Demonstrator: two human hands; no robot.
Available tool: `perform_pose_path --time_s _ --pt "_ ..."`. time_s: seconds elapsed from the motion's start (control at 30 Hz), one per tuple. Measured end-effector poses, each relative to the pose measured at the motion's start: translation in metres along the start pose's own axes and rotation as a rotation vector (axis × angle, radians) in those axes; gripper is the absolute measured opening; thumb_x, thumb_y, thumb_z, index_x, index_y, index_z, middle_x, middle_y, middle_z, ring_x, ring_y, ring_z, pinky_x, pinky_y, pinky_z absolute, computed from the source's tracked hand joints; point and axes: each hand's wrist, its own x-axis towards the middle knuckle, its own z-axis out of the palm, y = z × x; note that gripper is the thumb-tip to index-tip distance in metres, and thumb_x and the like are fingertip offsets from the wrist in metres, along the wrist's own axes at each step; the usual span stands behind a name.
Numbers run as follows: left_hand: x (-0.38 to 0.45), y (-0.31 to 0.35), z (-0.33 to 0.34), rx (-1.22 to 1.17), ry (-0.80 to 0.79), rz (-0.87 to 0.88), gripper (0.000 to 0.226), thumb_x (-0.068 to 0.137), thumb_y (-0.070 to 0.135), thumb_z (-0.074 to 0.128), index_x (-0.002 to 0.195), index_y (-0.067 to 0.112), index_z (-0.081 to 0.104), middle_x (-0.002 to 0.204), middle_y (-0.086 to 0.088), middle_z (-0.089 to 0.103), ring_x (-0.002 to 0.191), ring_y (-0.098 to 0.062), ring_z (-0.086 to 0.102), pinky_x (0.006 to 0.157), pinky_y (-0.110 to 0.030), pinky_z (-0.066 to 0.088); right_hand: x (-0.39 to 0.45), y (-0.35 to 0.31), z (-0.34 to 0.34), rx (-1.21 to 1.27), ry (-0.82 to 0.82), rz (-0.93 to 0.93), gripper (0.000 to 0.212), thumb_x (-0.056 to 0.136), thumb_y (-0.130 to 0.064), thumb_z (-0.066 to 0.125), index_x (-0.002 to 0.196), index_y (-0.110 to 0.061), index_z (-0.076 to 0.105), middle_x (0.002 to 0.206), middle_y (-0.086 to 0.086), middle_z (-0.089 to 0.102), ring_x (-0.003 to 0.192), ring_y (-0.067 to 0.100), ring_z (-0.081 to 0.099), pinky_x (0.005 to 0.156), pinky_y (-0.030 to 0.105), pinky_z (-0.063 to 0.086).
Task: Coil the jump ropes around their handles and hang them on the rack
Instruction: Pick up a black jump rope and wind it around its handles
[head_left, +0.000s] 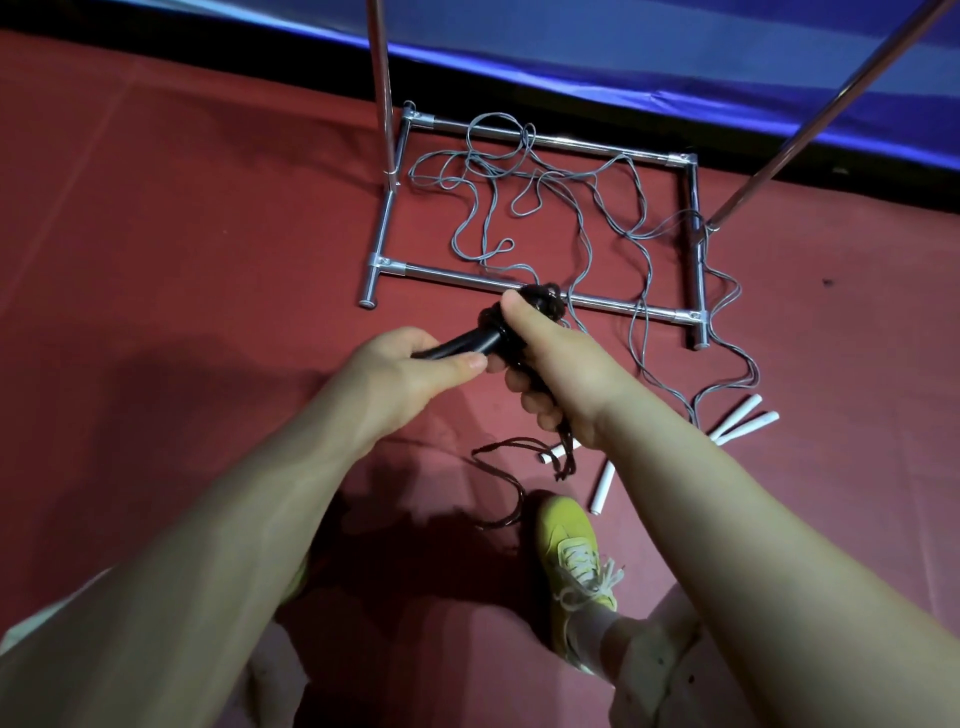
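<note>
My left hand (410, 364) grips the black handles (465, 343) of a dark jump rope. My right hand (550, 364) holds the dark cord coiled around their far end (543, 304), thumb on top. The loose tail of the dark rope (506, 467) hangs below my right hand and loops on the floor. Grey jump ropes (550, 208) lie tangled across the chrome rack's base (467, 278). Their white handles lie on the floor: two at the right (743, 421), one (602, 486) and a partly hidden one (551, 456) under my right forearm.
The rack's two chrome uprights (384, 88) (810, 124) rise from the base, out of the top of the view. The floor is red matting, with a blue mat (675, 57) behind. My yellow shoe (571, 545) stands near the dark rope's tail.
</note>
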Motion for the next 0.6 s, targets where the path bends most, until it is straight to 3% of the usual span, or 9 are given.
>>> perform_pose_path --time_s 0.1,0.17,0.27,0.37,0.5,0.6 --pt "-0.001 0.005 0.0 -0.08 -0.09 -0.047 0.031 0.07 0.049 0.073 0.075 0.021 0.058 0.062 0.006 0.054 0.063 -0.014 0.05 0.061 -0.027 0.038 0.0 0.0 -0.003 0.052 0.057 -0.078 0.046 0.089 -0.059 0.043 0.071 -0.018 0.055 0.06 -0.002 0.038 0.043 0.011 0.024 0.042 0.022 0.017" --pt "-0.004 0.01 -0.001 -0.253 -0.231 -0.184 0.041 0.079 0.059 0.053 0.081 0.019 0.062 0.075 0.001 0.064 0.075 -0.018 0.059 0.066 -0.029 0.044 -0.001 -0.001 -0.005 0.164 0.058 -0.119 0.041 0.091 -0.053 0.042 0.067 -0.02 0.045 0.058 0.0 0.033 0.044 0.012 0.019 0.045 0.024 0.011" --pt "-0.011 0.016 -0.003 -0.513 -0.514 -0.277 0.077 0.088 0.066 0.02 0.077 0.009 0.07 0.081 -0.011 0.071 0.069 -0.022 0.066 0.06 -0.03 0.047 -0.003 -0.004 -0.006 0.288 0.042 -0.214 0.037 0.082 -0.052 0.043 0.062 -0.021 0.045 0.057 0.0 0.028 0.053 0.015 0.014 0.051 0.031 0.009" --pt "-0.017 0.016 -0.001 -0.635 -0.683 -0.279 0.085 0.086 0.069 0.014 0.07 0.01 0.074 0.071 -0.01 0.068 0.059 -0.022 0.064 0.051 -0.026 0.046 -0.005 -0.005 -0.005 0.298 0.029 -0.315 0.04 0.074 -0.05 0.04 0.047 -0.024 0.054 0.053 -0.003 0.028 0.053 0.015 0.018 0.05 0.031 0.01" --pt "-0.015 0.016 -0.001 -0.645 -0.654 -0.29 0.071 0.089 0.063 0.021 0.061 0.014 0.063 0.051 0.0 0.045 0.047 -0.015 0.042 0.05 -0.026 0.034 -0.002 -0.003 -0.006 0.237 -0.033 -0.388 0.035 0.077 -0.049 0.038 0.065 -0.017 0.044 0.053 -0.002 0.033 0.051 0.015 0.023 0.049 0.031 0.014" --pt "-0.012 0.016 -0.002 -0.589 -0.584 -0.285 0.063 0.092 0.061 0.021 0.065 0.013 0.053 0.05 0.001 0.039 0.045 -0.014 0.037 0.053 -0.029 0.03 0.005 0.0 -0.009 0.167 -0.091 -0.387 0.045 0.078 -0.058 0.041 0.069 -0.015 0.052 0.055 0.002 0.046 0.046 0.017 0.036 0.048 0.03 0.026"
